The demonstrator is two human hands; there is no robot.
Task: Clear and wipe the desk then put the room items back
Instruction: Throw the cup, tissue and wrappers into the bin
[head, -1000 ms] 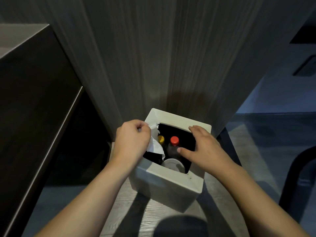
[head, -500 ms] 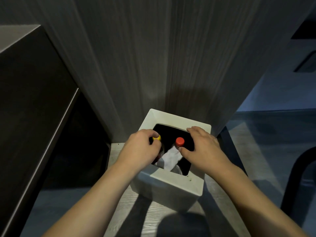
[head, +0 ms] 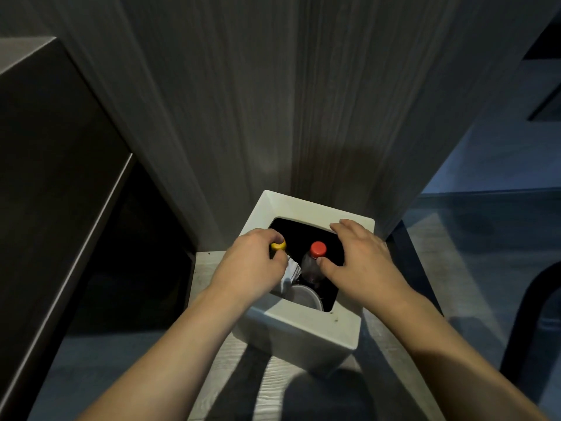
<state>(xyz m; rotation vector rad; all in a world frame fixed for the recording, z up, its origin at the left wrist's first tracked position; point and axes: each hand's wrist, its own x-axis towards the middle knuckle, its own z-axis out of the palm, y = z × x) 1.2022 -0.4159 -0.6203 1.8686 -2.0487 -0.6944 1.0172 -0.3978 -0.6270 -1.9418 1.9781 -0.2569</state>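
1. A square white plastic waste bin (head: 306,326) with a dark rectangular top opening stood on the pale wood-grain floor (head: 243,384), its far side close to a grey wood-grain wall panel (head: 273,101).
2. The left hand (head: 252,265) hung over the left side of the opening, fingers curled downward at a small yellow bottle cap (head: 278,246); whether it gripped the cap or only touched it could not be told.
3. A crumpled white tissue (head: 290,270) lay inside the bin just right of and below the left hand's knuckles, partly hidden under that hand.
4. The right hand (head: 361,262) rested on the bin's right rim with fingers spread and nearly straight over the far right corner, holding nothing.
5. Its thumb reached into the opening and touched the shoulder of a clear plastic bottle with a red cap (head: 314,262), which stood upright near the middle of the bin.
6. A round white cup or lid (head: 305,296) sat at the near side of the opening, just below the bottle and the tissue.
7. A dark cabinet (head: 54,177) filled the left of the scene, well apart from the bin.
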